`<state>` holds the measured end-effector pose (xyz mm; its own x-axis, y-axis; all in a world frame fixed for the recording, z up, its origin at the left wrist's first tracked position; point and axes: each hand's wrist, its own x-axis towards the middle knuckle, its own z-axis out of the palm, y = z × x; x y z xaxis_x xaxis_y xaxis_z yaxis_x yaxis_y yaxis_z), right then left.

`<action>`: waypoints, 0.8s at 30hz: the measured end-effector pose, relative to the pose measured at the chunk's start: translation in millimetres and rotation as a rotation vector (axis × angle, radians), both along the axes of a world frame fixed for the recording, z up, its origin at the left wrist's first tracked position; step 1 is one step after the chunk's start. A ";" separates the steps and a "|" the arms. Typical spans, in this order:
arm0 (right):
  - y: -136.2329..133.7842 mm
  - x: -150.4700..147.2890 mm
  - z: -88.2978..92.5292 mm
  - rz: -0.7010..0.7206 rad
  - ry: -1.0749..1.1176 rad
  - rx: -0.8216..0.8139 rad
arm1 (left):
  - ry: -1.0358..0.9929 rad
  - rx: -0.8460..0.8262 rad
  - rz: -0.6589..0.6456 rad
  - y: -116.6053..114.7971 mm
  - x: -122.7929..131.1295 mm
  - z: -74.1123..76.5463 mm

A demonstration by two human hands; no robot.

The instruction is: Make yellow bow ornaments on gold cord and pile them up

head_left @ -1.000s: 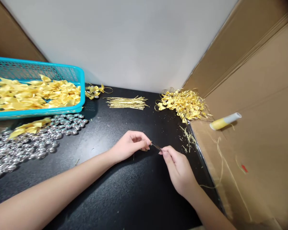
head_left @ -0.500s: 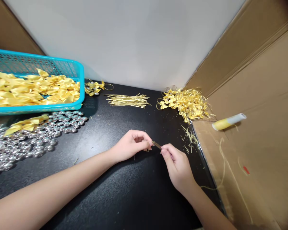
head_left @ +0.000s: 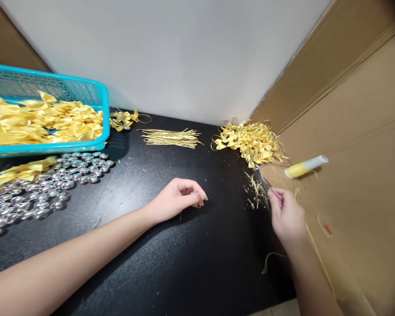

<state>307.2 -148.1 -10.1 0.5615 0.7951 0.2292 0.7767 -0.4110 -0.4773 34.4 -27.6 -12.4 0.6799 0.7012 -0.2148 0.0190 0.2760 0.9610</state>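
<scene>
My left hand rests over the middle of the black table, thumb and fingers pinched together. A bit of thin gold cord shows under its fingertips; the rest of what it pinches is hidden. Over at the table's right edge, my right hand is closed round purple-handled scissors, blurred by motion, with dark blades pointing away from me. Short gold cord scraps lie just left of the blades. Beyond them is a heap of yellow ribbon bows with gold loops.
Gold cords lie in a bundle at the back. On the left, a turquoise basket holds yellow bows, with silver beads in front. A small bow cluster sits beside the basket. Cardboard and a yellow-white tube are right.
My right hand has moved right, away from my left hand, taking the thin metal tool to the table's edge. The left hand keeps its pinch. The view has shifted slightly.
</scene>
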 end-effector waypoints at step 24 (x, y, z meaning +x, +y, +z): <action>47.2 -107.7 -7.0 0.786 -0.180 -0.450 | -0.139 -0.129 0.450 15.2 -11.7 -7.3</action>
<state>199.5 -100.9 -17.0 -0.1915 0.9680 -0.1619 0.9580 0.1485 -0.2452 22.7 -12.4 -19.7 0.3441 0.9055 -0.2482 -0.2558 0.3448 0.9032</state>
